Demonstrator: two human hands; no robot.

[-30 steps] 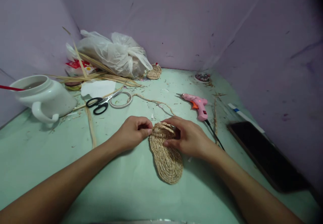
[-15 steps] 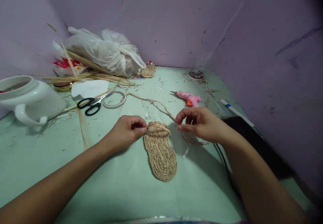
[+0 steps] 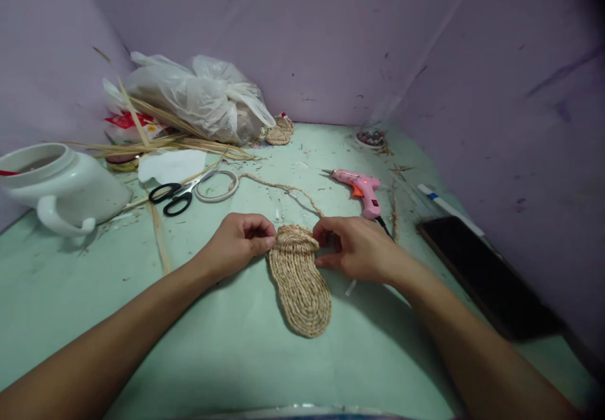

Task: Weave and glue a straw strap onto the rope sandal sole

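A small slipper (image 3: 302,294) of coiled, braided straw rope lies on the pale green table, its rounded end towards me and a raised band across its far end. My left hand (image 3: 243,243) pinches the band's left edge between thumb and forefinger. At the right edge, my right hand (image 3: 352,248) has its thumb and forefinger against the slipper, a little apart around the band's end; its other fingers are partly hidden. A thin braided straw cord (image 3: 283,186) runs from beyond my right hand back to a roll of narrow tape (image 3: 217,199).
A pink glue gun (image 3: 359,183) lies beyond my right hand; a black phone (image 3: 486,275) is to the right. Scissors (image 3: 177,199), a white mug (image 3: 70,180), straw strips (image 3: 189,144) and a plastic bag (image 3: 198,98) are on the left. Another small slipper (image 3: 280,131) sits at the back.
My right hand has moved left and slightly down, from the loose cord to the slipper's right edge. More of the glue gun and phone now shows. The left hand keeps its pinch.
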